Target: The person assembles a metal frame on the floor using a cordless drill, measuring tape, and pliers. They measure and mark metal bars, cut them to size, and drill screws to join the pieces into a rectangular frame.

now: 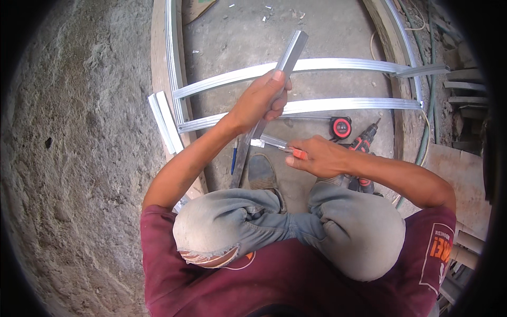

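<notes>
My left hand [264, 98] is closed around a grey metal profile [293, 50], held at a slant with its upper end away from me. Its lower part passes down beside my shoe. Closed in my right hand [322, 156] is a hand tool with an orange-red handle [300, 154]. The tool's metal front reaches left to the profile below my left hand; whether it grips the profile I cannot tell. Just beyond my right hand lie a black and red tape measure [340, 127] and a red and black cordless drill [364, 138]. A blue pen [234, 160] lies left of the profile.
Two shiny metal channels [354, 104] cross between side rails on wooden beams [161, 53]. Short metal pieces [165, 121] lie at the left beam. A rough grey surface [79, 158] fills the left. Hoses [430, 95] and stacked boards [467, 111] are at the right.
</notes>
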`<action>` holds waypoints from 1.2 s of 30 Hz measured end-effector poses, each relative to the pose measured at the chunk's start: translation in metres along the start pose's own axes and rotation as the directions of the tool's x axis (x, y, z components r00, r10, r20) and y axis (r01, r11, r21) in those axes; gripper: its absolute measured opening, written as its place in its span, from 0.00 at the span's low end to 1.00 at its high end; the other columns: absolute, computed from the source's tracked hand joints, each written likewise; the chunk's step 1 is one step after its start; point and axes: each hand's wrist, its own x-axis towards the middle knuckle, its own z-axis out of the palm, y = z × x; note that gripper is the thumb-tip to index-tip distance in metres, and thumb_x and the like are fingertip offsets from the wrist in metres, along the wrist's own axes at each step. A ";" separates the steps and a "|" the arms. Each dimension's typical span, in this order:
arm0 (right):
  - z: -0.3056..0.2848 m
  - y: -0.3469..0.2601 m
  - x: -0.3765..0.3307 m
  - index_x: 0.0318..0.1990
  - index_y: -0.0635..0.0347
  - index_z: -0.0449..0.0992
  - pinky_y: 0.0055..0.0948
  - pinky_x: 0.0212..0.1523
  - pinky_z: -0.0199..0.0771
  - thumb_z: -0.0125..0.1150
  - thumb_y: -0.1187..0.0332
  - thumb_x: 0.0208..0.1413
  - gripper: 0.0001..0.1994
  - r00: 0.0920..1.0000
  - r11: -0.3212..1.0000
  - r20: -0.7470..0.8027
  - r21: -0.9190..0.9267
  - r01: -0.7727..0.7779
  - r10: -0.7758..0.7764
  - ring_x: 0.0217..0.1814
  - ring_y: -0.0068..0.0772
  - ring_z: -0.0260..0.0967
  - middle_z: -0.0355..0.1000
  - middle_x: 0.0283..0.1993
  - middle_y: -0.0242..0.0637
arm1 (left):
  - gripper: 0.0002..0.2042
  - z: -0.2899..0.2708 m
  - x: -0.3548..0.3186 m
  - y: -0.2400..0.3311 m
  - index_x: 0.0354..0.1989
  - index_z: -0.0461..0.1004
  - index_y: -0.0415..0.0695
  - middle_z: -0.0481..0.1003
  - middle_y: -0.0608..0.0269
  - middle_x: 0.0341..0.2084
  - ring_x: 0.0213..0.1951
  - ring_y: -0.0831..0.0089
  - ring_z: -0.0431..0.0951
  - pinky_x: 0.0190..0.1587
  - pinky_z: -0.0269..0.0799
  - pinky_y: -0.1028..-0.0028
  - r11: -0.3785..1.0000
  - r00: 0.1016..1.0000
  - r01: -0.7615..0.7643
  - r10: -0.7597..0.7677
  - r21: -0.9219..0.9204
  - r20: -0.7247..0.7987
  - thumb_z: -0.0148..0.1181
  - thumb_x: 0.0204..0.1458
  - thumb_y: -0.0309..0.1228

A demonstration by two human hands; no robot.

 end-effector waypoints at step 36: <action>0.044 0.017 0.070 0.66 0.72 0.60 0.50 0.51 0.70 0.58 0.56 0.64 0.32 0.743 0.976 -0.640 -0.050 0.213 -0.195 0.51 0.60 0.70 0.70 0.51 0.60 | 0.22 -0.044 0.004 0.016 0.45 0.59 0.41 0.59 0.67 0.24 0.23 0.80 0.60 0.25 0.60 0.79 0.861 0.418 -0.505 0.301 0.056 -0.857 0.41 0.70 0.53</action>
